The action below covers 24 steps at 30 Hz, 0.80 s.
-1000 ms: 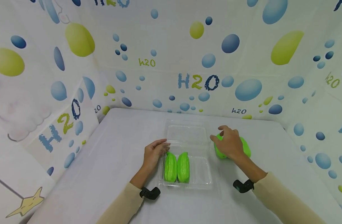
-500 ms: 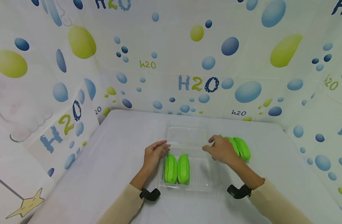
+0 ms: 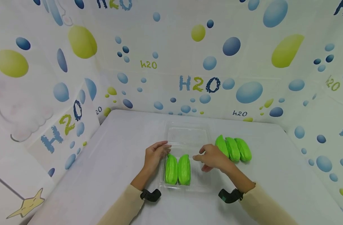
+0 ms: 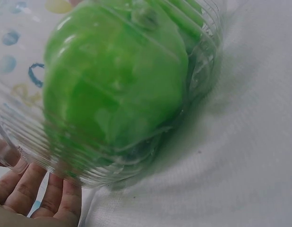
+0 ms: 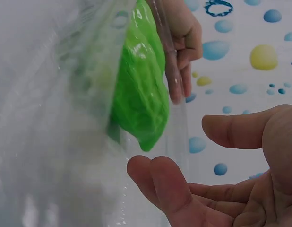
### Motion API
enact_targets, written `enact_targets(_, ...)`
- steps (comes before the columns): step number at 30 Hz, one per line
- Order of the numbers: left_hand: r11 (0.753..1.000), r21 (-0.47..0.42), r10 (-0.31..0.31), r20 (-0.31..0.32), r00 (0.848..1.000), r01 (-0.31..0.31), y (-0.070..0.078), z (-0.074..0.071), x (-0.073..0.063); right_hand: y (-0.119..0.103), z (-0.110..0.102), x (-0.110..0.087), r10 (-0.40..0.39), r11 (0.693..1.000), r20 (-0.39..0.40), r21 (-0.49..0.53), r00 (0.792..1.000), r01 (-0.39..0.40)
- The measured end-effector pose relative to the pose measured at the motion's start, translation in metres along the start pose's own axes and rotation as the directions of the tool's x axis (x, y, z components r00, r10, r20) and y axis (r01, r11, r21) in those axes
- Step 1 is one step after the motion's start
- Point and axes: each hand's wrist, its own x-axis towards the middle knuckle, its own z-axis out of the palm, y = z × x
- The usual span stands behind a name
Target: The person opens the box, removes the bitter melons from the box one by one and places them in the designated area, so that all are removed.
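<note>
A clear plastic clamshell container (image 3: 200,187) lies with its lid (image 3: 187,134) folded back. Inside its left half sit two bright green bitter melons, the left one (image 3: 171,170) beside the right one (image 3: 184,170). At the container's left edge my left hand (image 3: 154,156) pinches the rim near the hinge; fingers (image 4: 30,191) touch the plastic wall. Over the right half hovers my right hand (image 3: 213,157), thumb and fingers apart, holding nothing. The right wrist view shows its fingertips (image 5: 169,182) just short of a melon's pointed tip (image 5: 147,142).
Three more green bitter melons (image 3: 233,149) lie side by side on the white tabletop (image 3: 126,134), right of the container. Behind the table hangs a patterned cloth (image 3: 171,68). Each wrist wears a black camera (image 3: 230,196).
My right hand has moved left and nearer, from above the loose melons to over the container, uncovering those melons. The left hand stays at the rim.
</note>
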Motion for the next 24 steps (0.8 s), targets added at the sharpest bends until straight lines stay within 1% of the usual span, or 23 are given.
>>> enact_targets(4, 1.000, 0.004, 0.000, 0.004, 1.000, 0.000, -0.001, 0.001, 0.000, -0.001, 0.009, 0.001, 0.003, 1.000, 0.017, -0.005, 1.000, -0.003)
enact_targets(7, 1.000, -0.013, -0.003, 0.003, 1.000, 0.003, -0.001, 0.001, -0.001, -0.002, 0.015, 0.002, 0.008, 1.000, 0.048, 0.001, 0.999, -0.008)
enact_targets(10, 1.000, -0.022, -0.005, 0.006, 1.000, 0.005, -0.001, 0.001, -0.002, -0.002, 0.021, 0.003, 0.018, 0.999, 0.086, 0.030, 0.996, -0.020)
enact_targets(14, 1.000, -0.026, 0.000, 0.014, 1.000, 0.001, -0.002, 0.001, -0.002, -0.002, 0.025, 0.004, 0.005, 0.998, 0.119, 0.066, 0.993, -0.013)
enact_targets(19, 0.999, -0.036, -0.001, 0.011, 1.000, 0.001, -0.001, 0.002, -0.001, -0.003, 0.027, 0.006, 0.000, 0.999, 0.137, 0.045, 0.991, -0.006)
enact_targets(24, 1.000, -0.007, 0.010, 0.020, 1.000, -0.010, -0.001, 0.002, -0.001, -0.004, 0.030, 0.008, 0.004, 1.000, 0.148, 0.015, 0.989, -0.006)
